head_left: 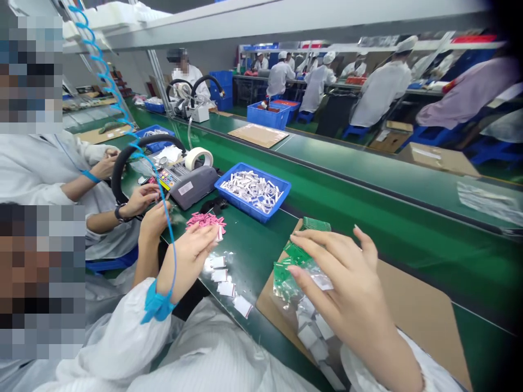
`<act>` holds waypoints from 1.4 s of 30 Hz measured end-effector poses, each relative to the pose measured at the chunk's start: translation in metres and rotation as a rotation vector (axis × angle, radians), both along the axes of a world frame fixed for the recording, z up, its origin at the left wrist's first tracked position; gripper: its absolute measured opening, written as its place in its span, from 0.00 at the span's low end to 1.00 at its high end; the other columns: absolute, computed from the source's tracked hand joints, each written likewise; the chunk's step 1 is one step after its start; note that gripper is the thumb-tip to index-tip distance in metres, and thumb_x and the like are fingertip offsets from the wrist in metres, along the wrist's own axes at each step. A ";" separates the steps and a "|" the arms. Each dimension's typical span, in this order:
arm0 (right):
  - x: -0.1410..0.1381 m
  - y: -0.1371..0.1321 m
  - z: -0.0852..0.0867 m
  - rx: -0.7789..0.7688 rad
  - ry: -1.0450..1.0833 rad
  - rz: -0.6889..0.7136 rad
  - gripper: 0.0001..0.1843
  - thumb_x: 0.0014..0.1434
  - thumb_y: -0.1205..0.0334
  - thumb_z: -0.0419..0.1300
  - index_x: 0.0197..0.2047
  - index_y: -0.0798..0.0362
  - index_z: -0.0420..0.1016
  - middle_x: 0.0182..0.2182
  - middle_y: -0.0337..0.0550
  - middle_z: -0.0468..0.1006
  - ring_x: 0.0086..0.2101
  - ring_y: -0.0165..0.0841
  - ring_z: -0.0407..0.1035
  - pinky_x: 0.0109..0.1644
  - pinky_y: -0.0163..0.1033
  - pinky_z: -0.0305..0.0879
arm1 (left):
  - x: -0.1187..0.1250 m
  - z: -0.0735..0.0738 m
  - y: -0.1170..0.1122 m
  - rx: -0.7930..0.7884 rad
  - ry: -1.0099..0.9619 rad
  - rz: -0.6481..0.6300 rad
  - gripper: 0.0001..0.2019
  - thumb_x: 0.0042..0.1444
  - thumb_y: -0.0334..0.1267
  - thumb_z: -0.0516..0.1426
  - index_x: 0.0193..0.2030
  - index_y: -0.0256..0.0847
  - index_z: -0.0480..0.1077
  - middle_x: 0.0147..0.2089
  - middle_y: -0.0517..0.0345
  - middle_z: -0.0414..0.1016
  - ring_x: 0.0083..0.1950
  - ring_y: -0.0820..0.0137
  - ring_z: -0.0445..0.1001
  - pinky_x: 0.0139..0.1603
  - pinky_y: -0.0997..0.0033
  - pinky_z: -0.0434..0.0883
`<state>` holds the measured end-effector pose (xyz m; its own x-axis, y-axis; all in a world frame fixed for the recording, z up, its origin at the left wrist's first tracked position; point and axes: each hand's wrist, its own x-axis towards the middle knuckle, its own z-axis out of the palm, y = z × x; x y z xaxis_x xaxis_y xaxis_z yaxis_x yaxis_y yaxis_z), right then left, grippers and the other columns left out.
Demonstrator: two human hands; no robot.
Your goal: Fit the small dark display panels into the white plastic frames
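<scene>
My right hand (pixel 339 277) lies over a clear plastic bag (pixel 300 294) of green circuit boards, its fingers gripping the bag, which rests on a brown cardboard sheet (pixel 408 310). My left hand (pixel 190 261), a blue wrist strap (pixel 157 305) at its wrist, rests on the green bench. Its fingertips are beside a pile of small pink pieces (pixel 206 222). Whether they hold anything is hidden. Several small white packets (pixel 220 275) lie in a row below that hand.
A blue tray (pixel 255 190) of white pieces stands beyond my hands. A tape dispenser machine (pixel 190 182) is to its left. A co-worker's hands (pixel 141 198) work beside it, and a blue coiled cord (pixel 169 228) hangs across there. Further workers sit along the benches behind.
</scene>
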<state>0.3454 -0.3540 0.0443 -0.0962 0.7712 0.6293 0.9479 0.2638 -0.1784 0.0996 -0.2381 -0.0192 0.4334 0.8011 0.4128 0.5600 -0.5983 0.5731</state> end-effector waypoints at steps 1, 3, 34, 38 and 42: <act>-0.001 0.001 -0.001 -0.018 0.009 0.006 0.12 0.65 0.55 0.51 0.44 0.50 0.72 0.41 0.44 0.77 0.41 0.40 0.70 0.60 0.61 0.44 | -0.005 -0.015 0.005 0.013 0.146 -0.013 0.17 0.61 0.39 0.50 0.53 0.42 0.72 0.53 0.54 0.76 0.55 0.64 0.74 0.66 0.54 0.62; -0.002 0.002 -0.003 -0.046 0.019 0.020 0.13 0.66 0.54 0.50 0.42 0.49 0.73 0.39 0.41 0.78 0.40 0.40 0.70 0.59 0.62 0.43 | -0.013 -0.048 0.013 -0.028 0.352 -0.038 0.16 0.60 0.34 0.48 0.51 0.41 0.73 0.50 0.53 0.78 0.53 0.65 0.75 0.63 0.56 0.65; -0.008 0.012 -0.023 -0.289 -0.064 0.078 0.13 0.65 0.55 0.51 0.40 0.48 0.76 0.39 0.41 0.79 0.48 0.46 0.66 0.58 0.73 0.33 | -0.046 -0.072 0.052 -0.159 0.496 0.210 0.14 0.61 0.43 0.53 0.51 0.43 0.68 0.55 0.51 0.69 0.50 0.66 0.71 0.50 0.59 0.72; -0.007 0.013 -0.024 -0.301 -0.058 0.081 0.12 0.64 0.56 0.52 0.40 0.49 0.76 0.38 0.41 0.79 0.48 0.46 0.66 0.58 0.73 0.33 | -0.061 -0.056 0.072 -0.130 0.455 0.243 0.13 0.61 0.44 0.52 0.51 0.44 0.68 0.55 0.51 0.69 0.50 0.67 0.71 0.49 0.60 0.73; -0.005 0.014 -0.025 -0.314 -0.059 0.086 0.13 0.64 0.55 0.51 0.41 0.48 0.75 0.39 0.41 0.79 0.49 0.46 0.66 0.59 0.73 0.33 | -0.057 -0.062 0.056 -0.114 0.450 0.251 0.13 0.61 0.43 0.52 0.51 0.44 0.68 0.55 0.51 0.69 0.49 0.67 0.71 0.49 0.60 0.72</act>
